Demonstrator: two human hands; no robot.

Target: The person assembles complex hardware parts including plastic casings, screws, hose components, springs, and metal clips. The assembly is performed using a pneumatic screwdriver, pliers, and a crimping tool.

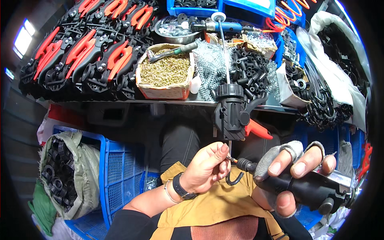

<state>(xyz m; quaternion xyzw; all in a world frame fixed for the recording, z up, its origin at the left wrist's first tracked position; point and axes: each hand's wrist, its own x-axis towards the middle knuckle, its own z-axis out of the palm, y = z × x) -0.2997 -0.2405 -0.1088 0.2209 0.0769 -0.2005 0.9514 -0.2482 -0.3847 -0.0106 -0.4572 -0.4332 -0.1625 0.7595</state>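
Observation:
A caulking gun with a black plastic body [232, 116] and a red trigger [259, 130] is in front of me at the bench edge. Its metal rod [224, 56] runs through the body, with a white disc at the far end and a hook [235, 181] at the near end. My left hand [208, 164] is closed in a pinch beside the rod, just above the hook; whatever lies between thumb and finger is hidden. Wrapped round a black power screwdriver [304, 188], my right hand [296, 164] wears grey finger coverings. The driver's tip points left and meets my left fingertips.
Several black-and-red caulking guns [80, 56] are stacked at the far left. A box of brass screws [166, 72] holds a green-handled tool. Springs [210, 64], black sleeves [250, 72] and hooked rods [320, 100] lie rightward. A blue crate [124, 172] and sack [86, 176] stand lower left.

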